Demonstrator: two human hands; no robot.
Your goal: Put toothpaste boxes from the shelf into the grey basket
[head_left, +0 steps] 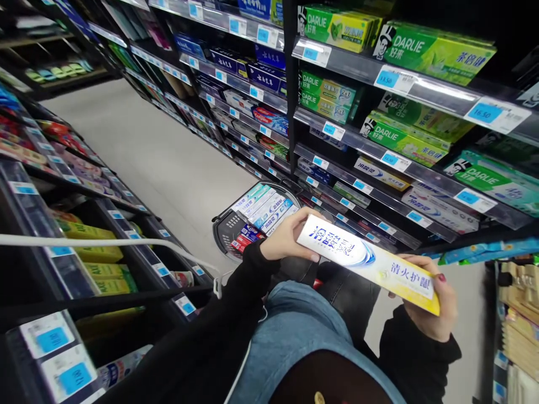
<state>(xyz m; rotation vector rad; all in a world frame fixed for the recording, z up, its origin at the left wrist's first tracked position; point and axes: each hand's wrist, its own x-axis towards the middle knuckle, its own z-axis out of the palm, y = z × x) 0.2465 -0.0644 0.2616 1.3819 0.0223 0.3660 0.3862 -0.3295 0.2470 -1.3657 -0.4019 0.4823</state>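
I hold a long white, blue and yellow toothpaste box (370, 261) level in front of me with both hands. My left hand (288, 235) grips its white left end, thumb on the front face. My right hand (438, 306) wraps round its yellow right end from below. Just beyond my left hand, a dark shopping basket (229, 227) on the floor holds several more toothpaste boxes (263, 207). My black sleeves and blue denim lap fill the bottom of the view.
Shelves of green Darlie toothpaste boxes (429, 53) with blue price tags rise on the right. Another rack of packaged goods (90, 247) lines the left. A pale aisle floor (160, 157) runs away between them. A white cord (105, 244) crosses the left side.
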